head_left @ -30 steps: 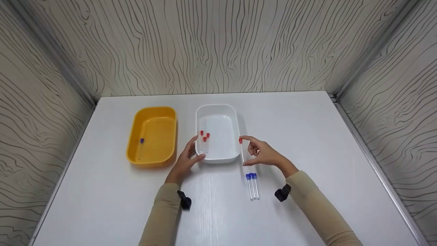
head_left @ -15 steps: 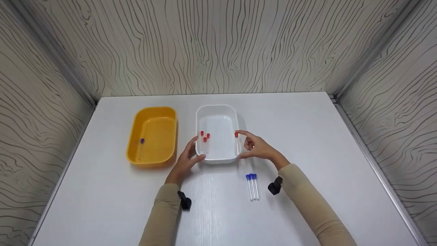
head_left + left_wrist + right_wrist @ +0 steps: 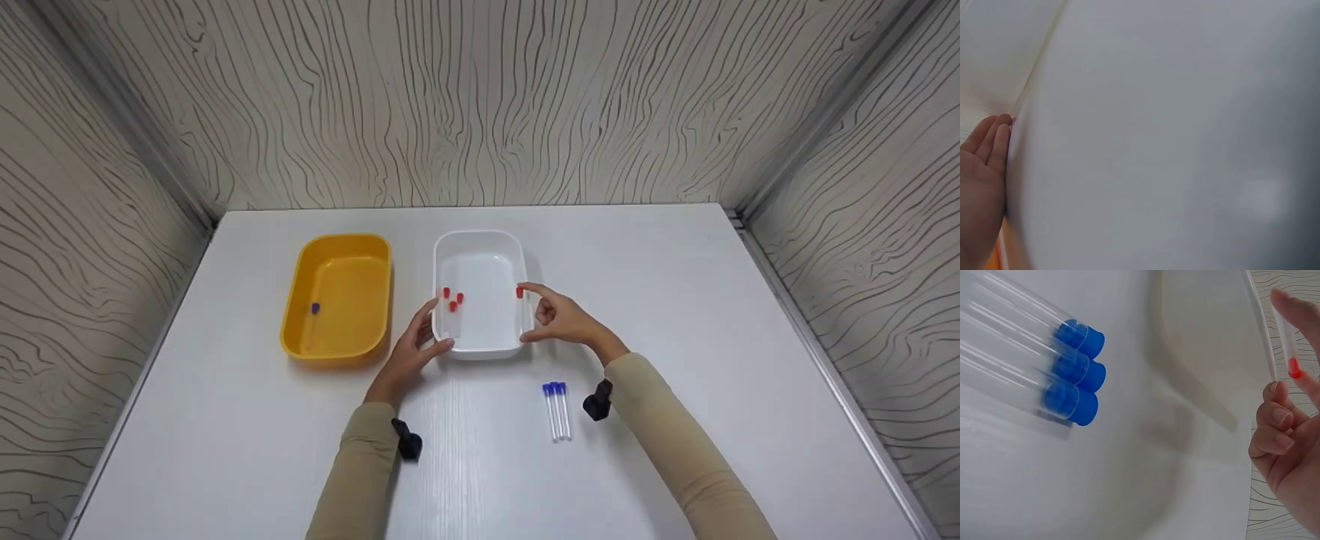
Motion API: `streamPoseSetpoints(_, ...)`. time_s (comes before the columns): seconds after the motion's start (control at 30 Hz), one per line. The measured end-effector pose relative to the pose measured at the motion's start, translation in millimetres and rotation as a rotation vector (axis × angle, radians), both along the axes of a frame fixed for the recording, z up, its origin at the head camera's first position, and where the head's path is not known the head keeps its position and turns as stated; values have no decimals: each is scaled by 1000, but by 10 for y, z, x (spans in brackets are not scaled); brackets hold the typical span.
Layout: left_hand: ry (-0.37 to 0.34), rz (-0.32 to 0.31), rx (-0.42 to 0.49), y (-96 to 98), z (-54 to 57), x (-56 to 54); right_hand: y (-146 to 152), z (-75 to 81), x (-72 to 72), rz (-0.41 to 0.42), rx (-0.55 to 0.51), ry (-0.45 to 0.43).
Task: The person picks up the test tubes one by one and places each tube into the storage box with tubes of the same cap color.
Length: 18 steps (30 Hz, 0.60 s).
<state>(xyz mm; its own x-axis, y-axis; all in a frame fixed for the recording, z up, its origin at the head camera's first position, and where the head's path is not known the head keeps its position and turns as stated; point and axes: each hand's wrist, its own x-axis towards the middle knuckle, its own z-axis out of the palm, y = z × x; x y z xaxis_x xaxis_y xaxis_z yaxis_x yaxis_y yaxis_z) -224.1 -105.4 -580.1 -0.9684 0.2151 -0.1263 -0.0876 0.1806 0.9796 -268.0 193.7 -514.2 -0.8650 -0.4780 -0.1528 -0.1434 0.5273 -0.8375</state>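
In the head view my left hand [image 3: 409,356] holds the near left corner of a white plastic tray [image 3: 480,353], thumb at the front rim and fingers along the side wall. Its fingers [image 3: 999,149] lie fairly straight against that wall in the left wrist view. My right hand [image 3: 566,319] pinches a clear test tube with a red cap [image 3: 519,292] lengthwise, index finger at the cap and thumb at the other end. The tube is over the tray's right side, within the rim. Three red-capped test tubes [image 3: 453,306] lie inside the tray at the left.
Three blue-capped test tubes [image 3: 556,412] lie side by side on the white table [image 3: 480,465], in front of the white tray's right corner. A yellow tray [image 3: 352,300] stands to the left, with one blue-capped test tube [image 3: 315,308] inside. Patterned panels [image 3: 480,105] enclose the table.
My right hand has carried the red-capped test tube left and slightly away from me, from beside the white tray to inside its right rim. The left hand has stayed at the tray's corner.
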Motion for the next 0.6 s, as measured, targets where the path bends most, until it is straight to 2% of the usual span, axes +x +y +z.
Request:
streamPoseSetpoints(0.3, -39, 6, 3, 3, -8, -22, 12, -32, -40, -23, 37, -21)
streamPoseSetpoints(0.6, -37, 30, 0, 19, -1, -11, 43, -94, -27, -51, 58, -108)
